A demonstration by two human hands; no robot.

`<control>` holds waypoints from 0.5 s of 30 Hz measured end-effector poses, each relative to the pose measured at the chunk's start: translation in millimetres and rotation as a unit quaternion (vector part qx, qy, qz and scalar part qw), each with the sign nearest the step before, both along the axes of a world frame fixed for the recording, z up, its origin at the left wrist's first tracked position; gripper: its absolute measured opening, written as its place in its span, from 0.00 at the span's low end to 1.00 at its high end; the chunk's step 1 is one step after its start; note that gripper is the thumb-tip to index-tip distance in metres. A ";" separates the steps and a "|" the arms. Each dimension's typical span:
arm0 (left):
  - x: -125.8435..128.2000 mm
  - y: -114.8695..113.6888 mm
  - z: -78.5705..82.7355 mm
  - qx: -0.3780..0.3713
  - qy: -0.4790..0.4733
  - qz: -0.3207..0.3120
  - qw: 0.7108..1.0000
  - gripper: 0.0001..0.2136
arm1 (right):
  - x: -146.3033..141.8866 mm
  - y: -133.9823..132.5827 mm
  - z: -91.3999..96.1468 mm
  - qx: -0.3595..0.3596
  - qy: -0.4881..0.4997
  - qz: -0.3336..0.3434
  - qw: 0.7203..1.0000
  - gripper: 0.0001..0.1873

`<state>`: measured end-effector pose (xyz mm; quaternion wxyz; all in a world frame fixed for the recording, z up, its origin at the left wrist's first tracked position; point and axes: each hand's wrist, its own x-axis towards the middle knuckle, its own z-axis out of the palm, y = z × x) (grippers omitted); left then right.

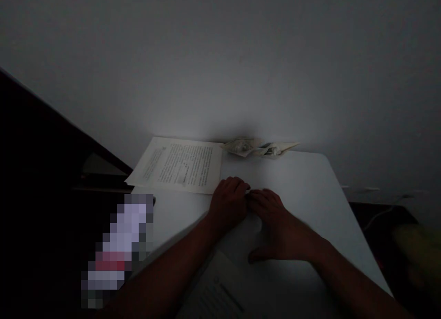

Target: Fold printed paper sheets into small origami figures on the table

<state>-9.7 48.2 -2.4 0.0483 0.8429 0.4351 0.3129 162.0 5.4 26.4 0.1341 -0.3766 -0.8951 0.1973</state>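
The scene is dim. My left hand [228,200] and my right hand [275,227] rest side by side on a white sheet of paper [241,236] lying on a white table [310,186]. The left hand's fingers are curled down at the sheet's far edge. My right hand lies flatter with its thumb spread toward me and its fingertips meeting the left hand's. What, if anything, sits under the fingertips is hidden. A printed page [182,165] lies just beyond the left hand.
Two folded paper shapes [258,148] sit at the table's far edge against a plain wall. Another printed sheet [217,291] lies near me under my left forearm. A blurred-out object [117,250] stands at the left. Dark furniture flanks the table.
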 end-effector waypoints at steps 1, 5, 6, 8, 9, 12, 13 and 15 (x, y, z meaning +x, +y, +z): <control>-0.4 0.1 -0.6 0.004 -0.007 0.006 1.000 0.11 | -4.4 -5.1 -1.1 -0.006 -0.008 -0.003 1.000 0.57; -2.1 0.9 -3.0 0.006 -0.065 0.020 0.998 0.13 | -16.4 -17.7 -9.4 -0.009 -0.039 -0.015 0.999 0.70; -2.7 1.3 -3.0 0.003 -0.090 0.021 0.996 0.14 | -16.5 -16.9 -11.3 -0.010 -0.045 -0.021 0.999 0.70; -4.4 2.7 -1.5 -0.010 -0.143 0.014 0.990 0.13 | -11.4 -10.1 -14.3 -0.013 -0.056 -0.017 0.998 0.63; -5.8 3.6 0.1 -0.019 -0.167 0.004 0.986 0.12 | -6.3 -4.7 -15.4 -0.009 -0.057 -0.038 0.998 0.58; -12.1 6.5 7.4 -0.056 -0.225 -0.031 0.972 0.10 | 14.2 13.8 -19.3 0.018 -0.039 -0.089 0.995 0.48; -14.6 7.2 10.1 -0.068 -0.237 -0.035 0.969 0.09 | 21.1 19.5 -21.2 0.028 -0.030 -0.109 0.993 0.46; -19.2 7.7 14.5 -0.083 -0.231 -0.044 0.968 0.08 | 32.3 28.9 -25.5 0.048 -0.006 -0.148 0.988 0.42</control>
